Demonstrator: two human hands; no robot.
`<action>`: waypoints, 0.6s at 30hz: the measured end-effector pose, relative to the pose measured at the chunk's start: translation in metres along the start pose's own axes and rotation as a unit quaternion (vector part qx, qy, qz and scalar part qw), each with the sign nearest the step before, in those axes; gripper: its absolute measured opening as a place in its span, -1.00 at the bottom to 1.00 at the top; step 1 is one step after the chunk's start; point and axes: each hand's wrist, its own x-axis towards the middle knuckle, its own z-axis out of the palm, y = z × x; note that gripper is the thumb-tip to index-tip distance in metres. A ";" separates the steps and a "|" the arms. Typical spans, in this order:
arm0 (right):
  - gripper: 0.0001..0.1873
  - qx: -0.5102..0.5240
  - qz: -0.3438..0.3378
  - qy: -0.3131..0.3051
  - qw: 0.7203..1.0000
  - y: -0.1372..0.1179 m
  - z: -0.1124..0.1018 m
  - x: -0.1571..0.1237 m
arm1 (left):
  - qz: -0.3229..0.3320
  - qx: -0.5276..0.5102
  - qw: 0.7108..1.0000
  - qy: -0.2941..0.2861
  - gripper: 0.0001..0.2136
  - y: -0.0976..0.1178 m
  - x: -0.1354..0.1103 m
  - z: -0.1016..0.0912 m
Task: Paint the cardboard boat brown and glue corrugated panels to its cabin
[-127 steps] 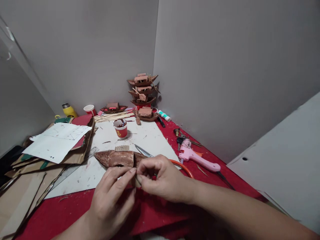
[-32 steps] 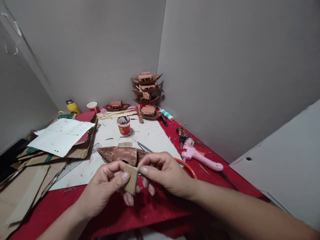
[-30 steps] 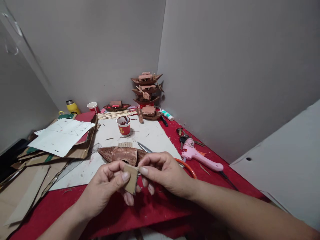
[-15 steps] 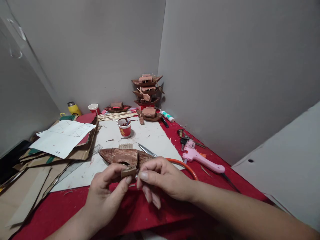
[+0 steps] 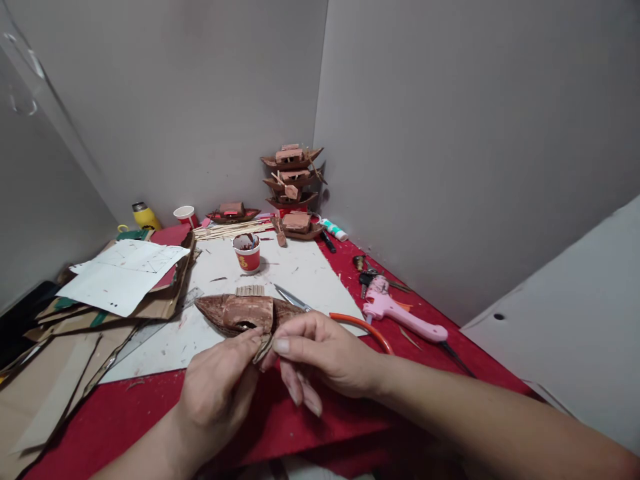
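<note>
My left hand (image 5: 215, 387) pinches a small brown cardboard piece (image 5: 262, 349), which is turned nearly edge-on. The thumb and forefinger of my right hand (image 5: 320, 353) are closed at the piece's right end, with the other fingers loosely curled below. Just behind both hands lies a brown model boat (image 5: 220, 313) with a curved cabin roof and a small ribbed strip (image 5: 250, 291) along its far side. My fingers hide part of the boat's near side. Scissors (image 5: 290, 297) with orange handles (image 5: 367, 325) rest behind my right hand.
A red paper cup (image 5: 247, 259) stained brown inside stands on white board. To the right lies a pink glue gun (image 5: 407, 320). Stacked cardboard and paper (image 5: 120, 270) fill the left. At the back are several finished boats (image 5: 293, 158), thin sticks (image 5: 230, 231) and a yellow bottle (image 5: 146, 217).
My left hand has rolled over, so its back now faces up and the cardboard piece has turned from face-on to nearly edge-on. My right hand stays close to it. The view shifted slightly.
</note>
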 end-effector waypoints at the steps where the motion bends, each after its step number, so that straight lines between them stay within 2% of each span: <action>1: -0.59 -0.001 -0.001 0.003 1.000 0.000 0.000 0.000 | 0.004 0.006 1.000 -0.003 -0.51 -0.001 0.000 0.000; 5: -0.63 0.001 -0.008 0.017 1.000 -0.001 0.003 -0.001 | 0.019 0.023 0.999 -0.015 -0.55 -0.003 -0.003 0.001; 18: -0.62 -0.011 -0.012 0.035 0.999 0.002 0.006 0.000 | 0.012 0.014 1.000 -0.015 -0.46 -0.002 -0.008 0.003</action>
